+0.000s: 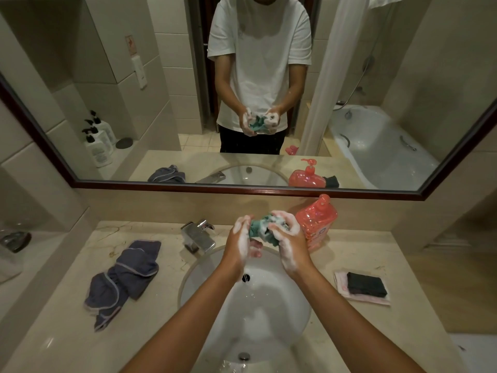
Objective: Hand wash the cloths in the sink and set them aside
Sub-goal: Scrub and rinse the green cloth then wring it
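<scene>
The white sink (215,305) is closest, round and wet, with a metal plug at the bottom and a little water dripping into it. Two bare arms reach over it. The left hand (240,242) and the right hand (289,242) are both covered in white soap foam. They hold a small green cloth (259,228) up above the back of the sink. Each hand has its fingers curled around one end of the cloth, so it is bunched up between them.

On the counter (309,332) to the left lies a crumpled purple-grey cloth (123,278). To the right, a dark cloth (365,284) sits folded on top of a pink cloth (368,298).

Behind the sink stands the shiny tap (199,235). A pink soap bottle (317,220) with a pump stands just behind the right hand. On the wall, the big mirror (80,181) shows the person in a white shirt.
</scene>
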Available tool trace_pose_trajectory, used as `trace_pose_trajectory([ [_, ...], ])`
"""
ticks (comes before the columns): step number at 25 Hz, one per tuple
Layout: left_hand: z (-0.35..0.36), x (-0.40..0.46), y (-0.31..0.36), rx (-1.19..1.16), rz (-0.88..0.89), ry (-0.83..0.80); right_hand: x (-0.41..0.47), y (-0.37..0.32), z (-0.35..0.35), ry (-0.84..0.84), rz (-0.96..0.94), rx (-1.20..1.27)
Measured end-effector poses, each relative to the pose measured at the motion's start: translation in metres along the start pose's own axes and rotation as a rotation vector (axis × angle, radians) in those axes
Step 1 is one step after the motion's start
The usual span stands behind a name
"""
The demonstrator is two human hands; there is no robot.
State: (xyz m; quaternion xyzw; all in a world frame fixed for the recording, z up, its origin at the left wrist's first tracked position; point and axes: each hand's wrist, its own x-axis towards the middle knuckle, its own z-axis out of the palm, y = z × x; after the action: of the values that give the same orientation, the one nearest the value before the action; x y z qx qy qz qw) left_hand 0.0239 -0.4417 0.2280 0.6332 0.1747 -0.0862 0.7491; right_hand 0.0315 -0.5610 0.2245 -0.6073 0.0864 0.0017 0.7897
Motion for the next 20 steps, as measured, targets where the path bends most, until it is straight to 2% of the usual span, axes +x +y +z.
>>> trace_pose_trajectory([
  [3,0.003,-0.003,0.004,-0.114,-0.042,-0.054,-0.002,0.005,-0.005,-0.018,0.009,0.090],
  [7,0.001,-0.004,0.002,-0.172,-0.037,-0.094,0.001,0.007,-0.011,0.049,-0.022,0.090],
  [11,-0.009,-0.004,0.002,-0.239,-0.029,-0.147,0.008,-0.001,-0.024,0.013,0.085,0.094],
  [15,-0.005,-0.005,0.006,-0.231,0.029,-0.197,0.008,0.006,-0.024,-0.123,0.291,0.114],
  [17,-0.005,-0.006,0.009,-0.213,0.053,-0.223,0.006,0.008,-0.022,-0.161,0.274,0.073],
  [20,-0.004,-0.007,0.011,-0.056,0.052,-0.209,0.004,0.005,-0.021,-0.084,0.204,0.053],
])
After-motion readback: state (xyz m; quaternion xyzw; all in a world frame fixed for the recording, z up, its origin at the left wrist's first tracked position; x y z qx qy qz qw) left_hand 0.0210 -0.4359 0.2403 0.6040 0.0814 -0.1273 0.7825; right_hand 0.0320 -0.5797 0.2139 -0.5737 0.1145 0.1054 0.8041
